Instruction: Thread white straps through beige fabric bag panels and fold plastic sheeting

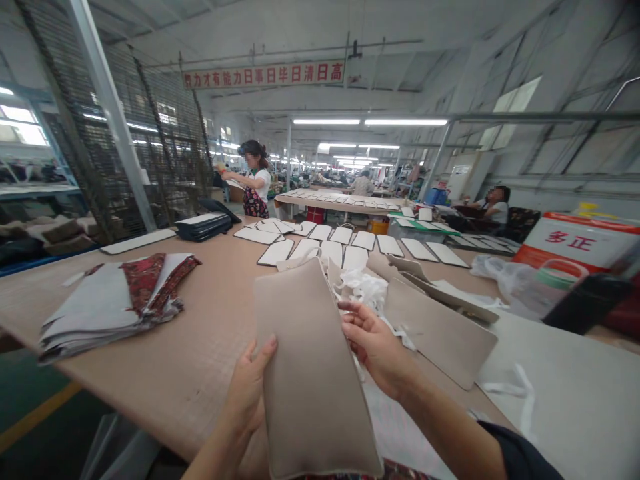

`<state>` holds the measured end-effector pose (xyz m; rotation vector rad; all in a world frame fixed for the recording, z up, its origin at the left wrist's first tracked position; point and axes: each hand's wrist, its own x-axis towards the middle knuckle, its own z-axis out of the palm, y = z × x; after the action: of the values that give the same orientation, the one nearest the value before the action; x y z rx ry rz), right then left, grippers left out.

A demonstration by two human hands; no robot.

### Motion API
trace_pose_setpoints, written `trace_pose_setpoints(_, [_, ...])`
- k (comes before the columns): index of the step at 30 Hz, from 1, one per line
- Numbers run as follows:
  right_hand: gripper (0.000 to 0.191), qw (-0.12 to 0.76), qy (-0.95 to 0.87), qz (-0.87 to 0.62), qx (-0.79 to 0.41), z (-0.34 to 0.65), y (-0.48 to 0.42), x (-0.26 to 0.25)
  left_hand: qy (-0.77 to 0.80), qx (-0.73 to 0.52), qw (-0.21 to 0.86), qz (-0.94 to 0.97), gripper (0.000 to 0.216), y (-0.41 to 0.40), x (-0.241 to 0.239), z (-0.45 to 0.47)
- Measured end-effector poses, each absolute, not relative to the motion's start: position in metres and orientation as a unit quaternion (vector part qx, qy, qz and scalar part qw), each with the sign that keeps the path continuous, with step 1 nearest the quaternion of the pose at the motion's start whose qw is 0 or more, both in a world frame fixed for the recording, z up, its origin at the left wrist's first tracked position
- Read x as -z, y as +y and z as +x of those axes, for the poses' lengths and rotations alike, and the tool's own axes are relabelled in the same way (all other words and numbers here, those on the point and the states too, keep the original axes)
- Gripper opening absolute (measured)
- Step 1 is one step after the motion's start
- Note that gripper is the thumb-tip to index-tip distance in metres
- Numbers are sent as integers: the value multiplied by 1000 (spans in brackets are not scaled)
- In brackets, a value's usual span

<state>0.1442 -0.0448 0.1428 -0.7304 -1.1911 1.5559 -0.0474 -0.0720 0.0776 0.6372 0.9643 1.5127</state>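
My left hand (249,395) and right hand (376,350) grip the beige panel (310,380) at its sides; its length runs away from me.

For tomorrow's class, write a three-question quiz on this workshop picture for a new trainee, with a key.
1. True or false: the beige panel lies flat on the table.
2. The left hand and right hand both grip: A the panel B scissors C a hammer.
3. Fill in: the patterned red fabric stack lies to the panel's ____.
Key: 1 false; 2 A; 3 left.
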Motion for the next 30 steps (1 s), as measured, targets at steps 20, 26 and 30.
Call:
trace_pose_setpoints(20, [38, 476, -511, -353, -623, 124, -38, -121, 508, -467, 509, 514, 38, -49, -93, -7])
trace_pose_setpoints(26, [36, 463, -533, -362, -609, 121, -38, -119, 520, -447, 526, 503, 28, -50, -95, -11])
trace_pose_setpoints(30, [36, 456, -541, -363, -606, 124, -29, -112, 527, -463, 501, 507, 21, -48, -95, -17])
